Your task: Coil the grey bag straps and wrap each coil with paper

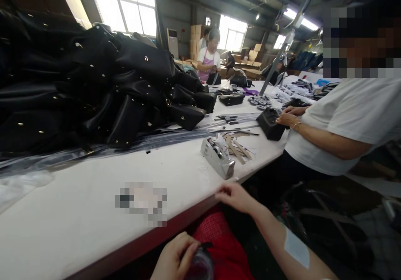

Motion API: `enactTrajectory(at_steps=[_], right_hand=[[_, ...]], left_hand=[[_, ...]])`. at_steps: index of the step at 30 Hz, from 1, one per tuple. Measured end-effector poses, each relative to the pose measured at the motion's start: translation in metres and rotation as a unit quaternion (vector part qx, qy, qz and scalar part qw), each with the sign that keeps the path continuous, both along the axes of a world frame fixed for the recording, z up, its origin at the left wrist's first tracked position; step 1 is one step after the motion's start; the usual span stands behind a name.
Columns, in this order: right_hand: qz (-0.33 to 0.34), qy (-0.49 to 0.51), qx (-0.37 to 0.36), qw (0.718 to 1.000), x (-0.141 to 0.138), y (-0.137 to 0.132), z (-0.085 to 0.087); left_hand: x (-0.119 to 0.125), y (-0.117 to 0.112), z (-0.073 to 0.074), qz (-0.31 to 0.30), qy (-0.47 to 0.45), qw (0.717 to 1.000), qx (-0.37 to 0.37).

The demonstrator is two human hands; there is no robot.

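Observation:
My left hand (177, 255) is low at the bottom of the view, its fingers wrapped round a round, see-through roll (202, 263) that looks like clear tape. A small dark piece shows at the top of this roll. My right hand (234, 197) is at the table's front edge with its fingers curled together; whatever they may hold is hidden. Beyond that hand, a grey tape dispenser (217, 156) stands on the white table (94, 213). Strips of brown and white paper (239, 146) lie just behind the dispenser.
A large heap of black handbags (131, 75) fills the table's far left. Long clear-wrapped strips (140, 137) lie along its foot. At right, a co-worker (341, 117) in a white shirt handles a black bag (271, 123). Another person (209, 58) works farther back.

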State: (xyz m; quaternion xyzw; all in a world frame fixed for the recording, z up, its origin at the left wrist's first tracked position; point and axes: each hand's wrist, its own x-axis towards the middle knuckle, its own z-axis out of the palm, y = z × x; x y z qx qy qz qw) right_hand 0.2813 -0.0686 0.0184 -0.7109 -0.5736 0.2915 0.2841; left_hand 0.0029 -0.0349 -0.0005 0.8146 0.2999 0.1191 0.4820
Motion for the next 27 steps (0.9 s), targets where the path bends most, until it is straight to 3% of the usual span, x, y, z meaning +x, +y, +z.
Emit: enactTrajectory(at_steps=[1,2,4,7,12,16,20,23,27], right_hand=[[-0.121,-0.096,0.039,0.987,0.027,0.01,0.007],[-0.187,-0.144,0.051,0.971,0.053,0.022,0.013],[-0.261,-0.204,0.053,0.942,0.096,0.043,0.016],[-0.296,-0.257,0.035,0.919,0.129,0.065,0.005],[-0.316,-0.309,0.04,0.896,0.134,0.064,-0.008],[-0.282,-0.321,0.097,0.899,0.107,0.049,0.01],[-0.112,-0.35,0.237,0.899,0.04,0.05,0.024],[-0.03,-0.389,0.23,0.891,-0.01,0.067,0.012],[0.022,-0.387,0.167,0.906,-0.048,0.094,-0.022]], left_hand=[[0.001,0.002,0.002,-0.006,0.002,1.0,-0.01],[0.003,0.003,0.004,-0.014,0.004,1.0,-0.022],[0.009,0.005,0.009,-0.032,0.009,0.998,-0.048],[0.018,0.006,0.01,-0.042,0.019,0.996,-0.079],[0.019,0.007,0.006,-0.015,0.025,0.997,-0.078],[0.018,0.008,0.012,0.003,0.021,0.995,-0.093],[0.022,0.006,0.022,0.014,0.006,0.994,-0.113],[0.021,0.003,0.025,0.016,-0.005,0.994,-0.112],[0.014,-0.001,0.024,0.04,-0.004,0.995,-0.095]])
